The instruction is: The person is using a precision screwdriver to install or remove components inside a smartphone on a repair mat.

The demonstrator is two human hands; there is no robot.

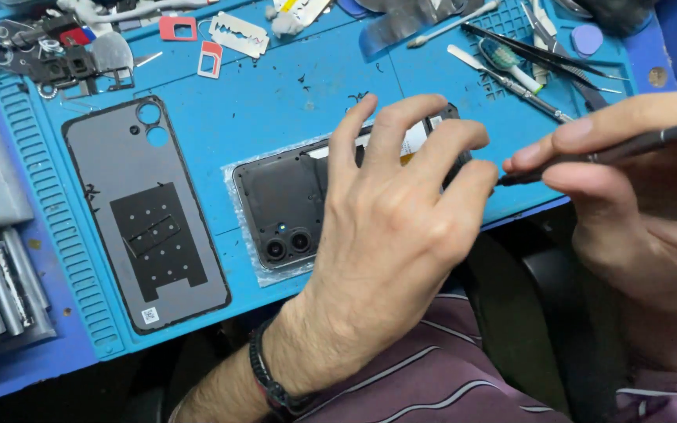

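Fingers of the left hand (pixel 389 227) arch over the opened phone (pixel 291 204), fingertips pressing down on it, apparently to keep it from sliding on the blue mat (pixel 276 94). The phone lies camera-end toward the person, on a clear plastic sheet (pixel 246 235). Right of the phone, the right hand (pixel 628 196) is pinched shut on a thin dark tool (pixel 613 149), its tip aimed at the phone's edge; whether it touches is hidden. Left of the phone rests the detached back cover (pixel 146 211), inner side up.
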